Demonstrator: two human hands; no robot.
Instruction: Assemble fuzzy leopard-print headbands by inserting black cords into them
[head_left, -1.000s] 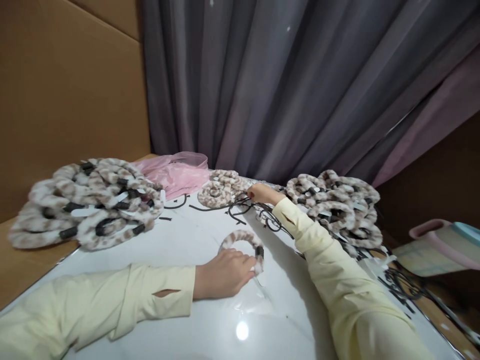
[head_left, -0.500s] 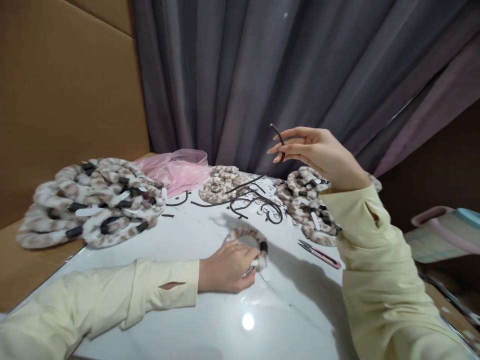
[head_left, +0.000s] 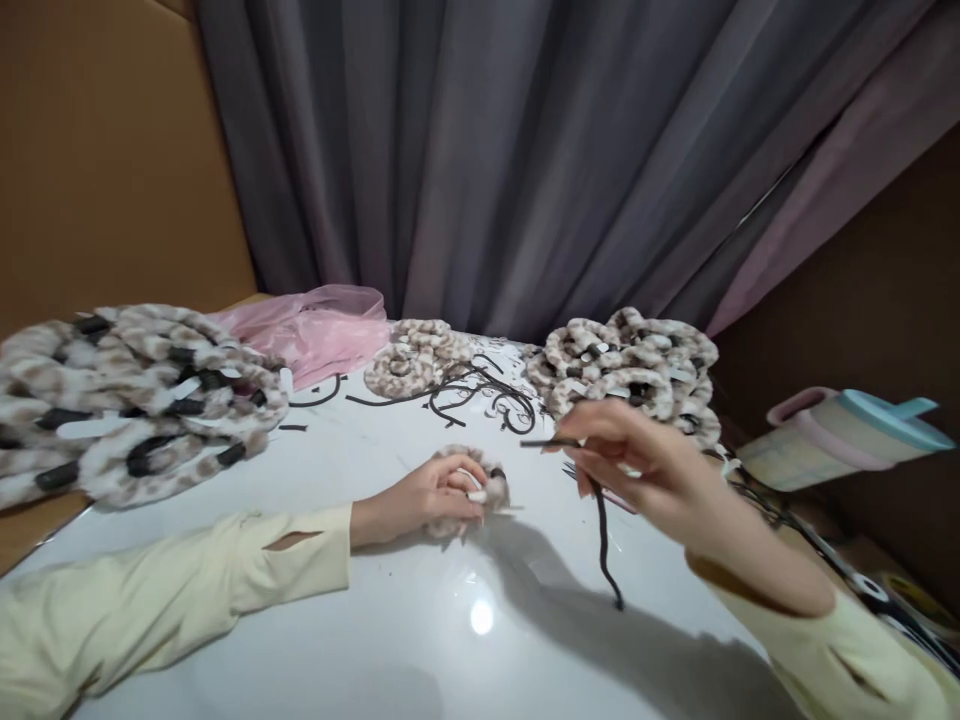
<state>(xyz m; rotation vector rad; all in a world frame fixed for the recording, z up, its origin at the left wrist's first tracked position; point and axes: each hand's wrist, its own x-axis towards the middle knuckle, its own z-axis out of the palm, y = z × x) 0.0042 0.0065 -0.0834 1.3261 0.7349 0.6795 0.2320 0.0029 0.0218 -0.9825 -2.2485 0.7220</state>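
Note:
My left hand rests on the white table, fingers closed on one end of a furry leopard-print headband with a white tip. To its right my right hand hovers above the table and pinches a thin black strip, which hangs down from the fingers and curls toward the tabletop. The strip's short end points left toward the headband.
A big pile of furry headbands lies at the left, another pile at the back right, a small stack at the back middle. Loose black strips, a pink plastic bag, a pink-and-blue container, grey curtain behind.
My right hand picked a black strip from the loose strips, lifted it high, then brought it down beside the headband. My left hand kept its hold on the headband.

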